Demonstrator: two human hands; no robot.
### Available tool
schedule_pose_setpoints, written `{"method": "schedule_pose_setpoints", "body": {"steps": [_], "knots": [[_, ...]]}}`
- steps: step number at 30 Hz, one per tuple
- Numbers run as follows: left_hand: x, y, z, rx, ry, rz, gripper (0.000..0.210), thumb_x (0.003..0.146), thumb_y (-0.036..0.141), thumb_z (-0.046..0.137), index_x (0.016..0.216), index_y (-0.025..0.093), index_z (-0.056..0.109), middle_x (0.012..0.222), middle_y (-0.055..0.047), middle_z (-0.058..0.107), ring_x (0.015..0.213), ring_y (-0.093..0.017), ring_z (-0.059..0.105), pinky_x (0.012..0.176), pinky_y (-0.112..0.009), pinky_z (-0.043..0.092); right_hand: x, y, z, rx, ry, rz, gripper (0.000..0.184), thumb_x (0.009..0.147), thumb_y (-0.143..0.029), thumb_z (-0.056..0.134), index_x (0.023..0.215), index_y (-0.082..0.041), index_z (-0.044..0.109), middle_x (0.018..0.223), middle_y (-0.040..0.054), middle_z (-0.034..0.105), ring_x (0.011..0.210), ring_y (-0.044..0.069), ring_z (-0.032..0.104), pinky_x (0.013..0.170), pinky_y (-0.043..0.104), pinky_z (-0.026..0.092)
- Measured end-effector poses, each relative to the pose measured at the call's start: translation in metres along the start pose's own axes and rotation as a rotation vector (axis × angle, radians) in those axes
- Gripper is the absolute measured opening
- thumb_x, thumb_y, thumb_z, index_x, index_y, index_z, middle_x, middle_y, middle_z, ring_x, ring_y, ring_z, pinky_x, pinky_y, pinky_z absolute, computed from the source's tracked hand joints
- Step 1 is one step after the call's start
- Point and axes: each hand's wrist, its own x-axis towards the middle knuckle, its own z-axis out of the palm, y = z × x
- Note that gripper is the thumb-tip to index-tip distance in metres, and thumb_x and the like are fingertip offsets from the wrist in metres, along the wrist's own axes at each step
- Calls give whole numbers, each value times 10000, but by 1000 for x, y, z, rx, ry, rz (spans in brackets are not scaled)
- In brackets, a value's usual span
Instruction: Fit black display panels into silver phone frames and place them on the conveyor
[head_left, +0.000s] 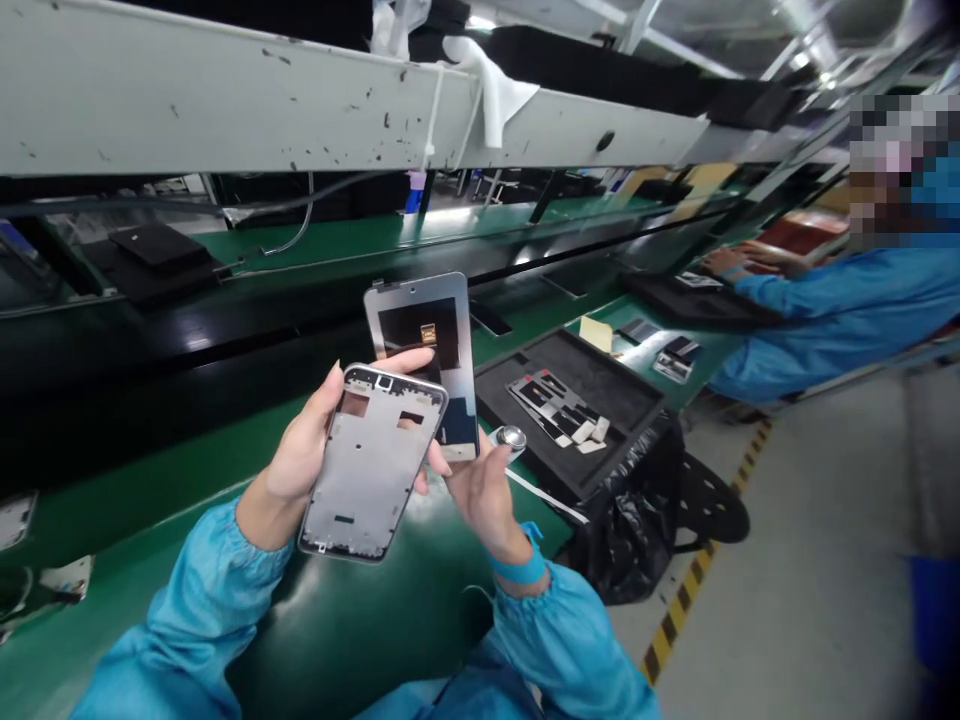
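My left hand [300, 450] is closed around a silver phone mid-frame [367, 470], which has a dark rim and small cut-outs. Behind it and to the right, a phone screen [459, 330] stands nearly upright, its metal back facing me with a dark patch and a small gold connector. My right hand [484, 490] grips this screen at its lower end. Fingers of my left hand reach between the two parts. Both pieces are above the green bench [330, 620]. A round metal-topped dispenser [512, 438] stands just beyond my right hand.
Right of my hands, a black tray [555, 470] holds several phone parts [562, 410]. A black plastic bag [630, 520] hangs below it, near a stool [716, 500]. Beyond, a co-worker in blue sleeves [847, 300] works at another tray. A grey beam [225, 100] crosses overhead.
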Motion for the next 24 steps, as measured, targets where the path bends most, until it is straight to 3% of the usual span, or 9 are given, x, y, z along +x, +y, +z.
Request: {"method": "schedule_pose_setpoints", "body": {"steps": [2,5,8,12,16,19,21,24], "knots": [[-3,-2,5,-7,-24,-27,869,1060,758,360,1709,182,316,993,-164,833,808,-283,807,785,-396,607,0,-30,10,121,-79,-7,735,972,-904,398,1282,-283,638,729,-5,601,624,254,668,655,458,626],[-7,-4,7,1,-32,-45,836,1069,746,357,1703,201,328,1040,-178,830,828,-285,806,782,-399,611,0,-54,17,208,-131,46,633,979,-858,493,1107,-264,671,603,-41,521,595,250,681,617,419,619],[-8,-6,7,0,-15,-37,793,1080,723,369,1678,202,372,1073,-181,825,840,-287,810,794,-407,619,0,-57,18,283,-194,106,676,965,-886,480,1100,-250,668,670,-20,586,639,246,701,671,428,639],[-9,-8,12,-47,-13,-23,785,1092,717,320,1667,185,384,1076,-184,826,855,-284,813,797,-390,613,-6,-52,14,312,-174,105,608,1013,-806,500,1253,-270,657,786,-23,600,591,185,636,748,430,655],[-12,-8,23,-52,10,24,792,1050,793,302,1595,260,515,1109,-165,824,808,-290,799,737,-410,619,-16,-50,5,149,-173,8,712,1031,-830,323,1385,-292,626,851,29,624,646,220,642,781,469,662],[-9,-8,29,-15,128,134,769,1023,827,318,1446,281,656,1304,-166,783,754,-270,773,677,-436,633,-24,-49,-6,-75,-125,-81,841,980,-898,209,1437,-305,591,1013,110,694,829,295,718,786,501,666],[-3,-9,26,19,241,228,733,1033,810,343,1409,270,665,1330,-157,775,768,-254,771,682,-431,647,-27,-49,-15,-171,-71,-159,787,997,-868,277,1493,-318,544,1090,124,710,943,320,739,809,507,670],[12,-13,13,49,391,359,689,1046,781,401,1470,272,592,1198,-118,809,831,-233,786,713,-386,665,-27,-50,-30,-330,-79,-298,640,1037,-711,532,1560,-343,518,1181,113,691,1051,310,736,905,507,665]]}}
